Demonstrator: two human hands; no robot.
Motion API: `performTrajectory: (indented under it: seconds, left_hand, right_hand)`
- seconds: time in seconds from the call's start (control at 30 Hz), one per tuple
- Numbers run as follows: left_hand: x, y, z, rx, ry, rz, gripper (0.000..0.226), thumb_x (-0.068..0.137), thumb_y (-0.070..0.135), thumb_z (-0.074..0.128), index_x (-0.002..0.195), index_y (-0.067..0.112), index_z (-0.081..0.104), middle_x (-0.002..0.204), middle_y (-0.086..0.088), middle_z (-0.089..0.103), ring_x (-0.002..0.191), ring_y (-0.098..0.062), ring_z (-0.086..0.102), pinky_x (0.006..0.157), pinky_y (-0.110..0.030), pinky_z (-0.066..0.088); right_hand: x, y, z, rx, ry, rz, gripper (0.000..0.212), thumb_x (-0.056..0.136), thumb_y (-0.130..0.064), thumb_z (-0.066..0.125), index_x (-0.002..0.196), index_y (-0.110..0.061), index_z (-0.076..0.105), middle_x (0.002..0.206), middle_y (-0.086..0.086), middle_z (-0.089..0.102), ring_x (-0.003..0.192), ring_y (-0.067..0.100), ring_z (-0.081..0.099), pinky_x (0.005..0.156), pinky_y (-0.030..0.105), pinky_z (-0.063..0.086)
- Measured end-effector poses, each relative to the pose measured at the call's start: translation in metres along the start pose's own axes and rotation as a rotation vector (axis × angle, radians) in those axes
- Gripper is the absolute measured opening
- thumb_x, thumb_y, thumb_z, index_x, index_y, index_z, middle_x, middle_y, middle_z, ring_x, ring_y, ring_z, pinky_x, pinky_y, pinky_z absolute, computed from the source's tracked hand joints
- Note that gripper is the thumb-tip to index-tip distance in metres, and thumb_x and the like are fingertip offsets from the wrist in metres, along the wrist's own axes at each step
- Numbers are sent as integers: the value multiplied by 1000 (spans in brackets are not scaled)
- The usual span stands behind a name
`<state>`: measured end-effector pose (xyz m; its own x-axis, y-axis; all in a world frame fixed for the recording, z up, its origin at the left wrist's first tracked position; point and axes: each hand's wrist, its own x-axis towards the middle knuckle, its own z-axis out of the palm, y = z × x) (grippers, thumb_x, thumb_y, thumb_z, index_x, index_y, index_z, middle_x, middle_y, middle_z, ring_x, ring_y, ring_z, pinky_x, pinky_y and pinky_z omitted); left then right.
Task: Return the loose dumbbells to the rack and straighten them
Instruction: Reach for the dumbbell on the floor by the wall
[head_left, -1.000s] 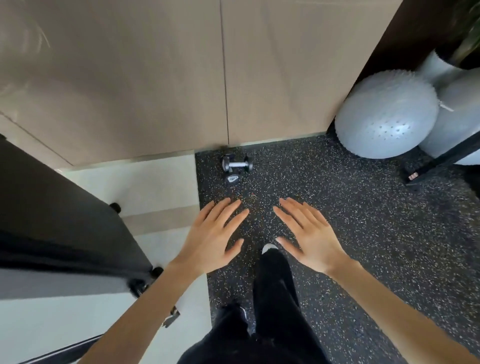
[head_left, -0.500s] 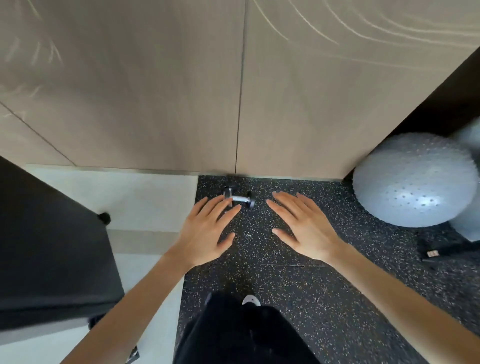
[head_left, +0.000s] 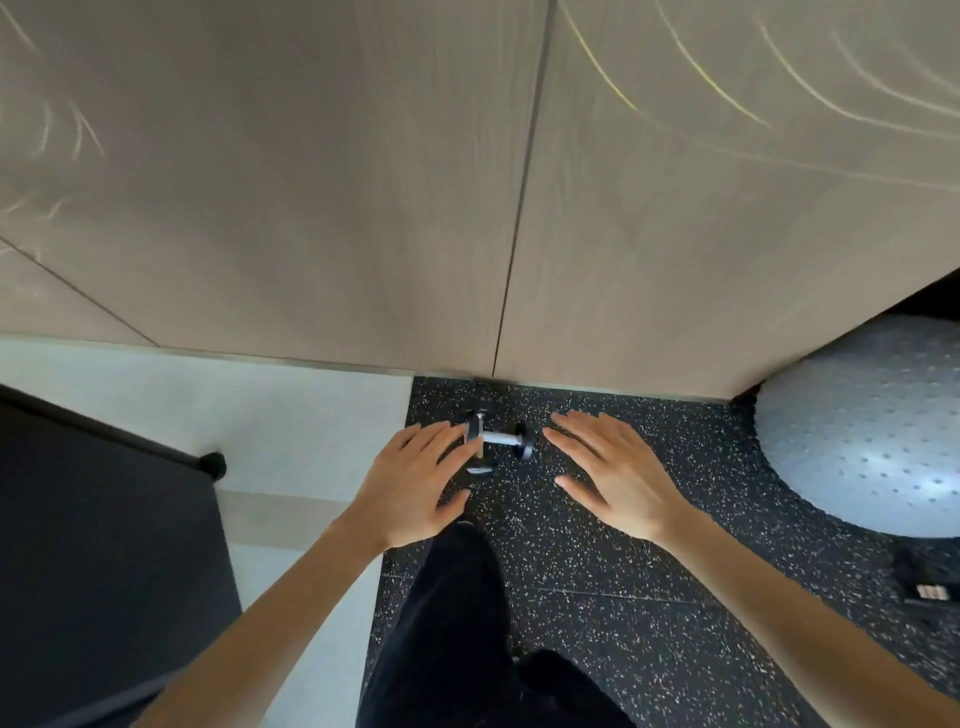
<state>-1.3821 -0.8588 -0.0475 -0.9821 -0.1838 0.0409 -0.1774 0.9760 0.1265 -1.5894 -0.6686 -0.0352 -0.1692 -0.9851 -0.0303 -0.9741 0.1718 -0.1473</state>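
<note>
Both hands, left hand (head_left: 415, 483) and right hand (head_left: 615, 475), reach spread and empty toward the floor dumbbell (head_left: 500, 439); gripping its handle seems next.

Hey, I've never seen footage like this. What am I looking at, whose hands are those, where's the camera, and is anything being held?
There is no machine here: a person wears a wide-angle camera on the head, looking down, so you see their own arms. The left hand and right hand are spread open, holding nothing. Between them, on the black speckled rubber floor, lies a small dumbbell with a chrome handle and black ends, near the pale wood-grain wall. Whether the left hand touches it is unclear. A grey knobbly exercise ball sits at the right.
</note>
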Motion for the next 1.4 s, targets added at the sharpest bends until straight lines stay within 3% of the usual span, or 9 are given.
performTrajectory:
  seconds: [0.27, 0.43, 0.6, 0.87, 1.0, 1.13, 1.23, 1.4]
  left_hand:
    - [86, -74, 25, -58, -27, -16, 59, 79, 39, 68, 132, 16, 55, 132, -8, 57, 121, -27, 53, 100, -44, 41]
    - [104, -98, 100, -85, -75, -86, 57, 80, 42, 65, 131, 17, 55, 132, -6, 57, 122, -25, 53, 101, -44, 41]
    - [119, -136, 246, -28, -106, -127, 59, 75, 46, 68, 128, 20, 58, 128, -3, 60, 118, -22, 57, 99, -43, 43]
    - [147, -185, 501, -14, -127, -208, 60, 76, 45, 69, 129, 20, 57, 130, -3, 59, 119, -22, 56, 98, -42, 43]
    - [155, -205, 597, -43, -139, -228, 60, 77, 43, 68, 131, 19, 56, 130, -5, 58, 120, -24, 55, 99, -45, 43]
    - [158, -218, 664, -38, -145, -244, 58, 81, 46, 55, 132, 19, 54, 132, -3, 57, 122, -22, 54, 101, -47, 40]
    - [157, -225, 692, -39, -156, -228, 58, 81, 47, 52, 132, 19, 54, 132, -3, 57, 122, -22, 54, 101, -47, 40]
    - [149, -233, 710, -20, -196, -213, 58, 83, 51, 47, 134, 21, 52, 135, 0, 55, 124, -20, 52, 103, -45, 38]
  right_hand:
    - [98, 57, 23, 31, -36, 53, 53, 90, -42, 47, 134, -13, 49, 136, 7, 53, 124, 25, 51, 102, 47, 42]
    - [134, 93, 90, 83, -62, 42, 52, 89, -40, 52, 132, -12, 50, 131, 5, 57, 118, 24, 55, 100, 43, 44]
    - [166, 143, 236, 169, -72, 92, 53, 90, -43, 45, 134, -13, 49, 131, 3, 57, 117, 20, 56, 102, 35, 38]
    - [208, 212, 528, 283, -185, 148, 56, 94, -46, 43, 143, -20, 34, 144, -4, 42, 131, 14, 40, 111, 32, 29]
    - [229, 230, 641, 360, -181, 142, 53, 95, -46, 41, 142, -21, 36, 145, -5, 41, 131, 14, 40, 110, 32, 30]
    - [247, 240, 721, 351, -237, 141, 57, 95, -52, 36, 145, -25, 28, 147, -8, 36, 133, 11, 34, 109, 29, 24]
    - [257, 244, 758, 349, -252, 185, 59, 93, -56, 36, 140, -21, 35, 138, -5, 47, 125, 14, 43, 101, 29, 34]
    - [264, 243, 786, 234, -240, 163, 51, 87, -64, 39, 114, -22, 49, 99, -5, 64, 83, 14, 59, 61, 28, 38]
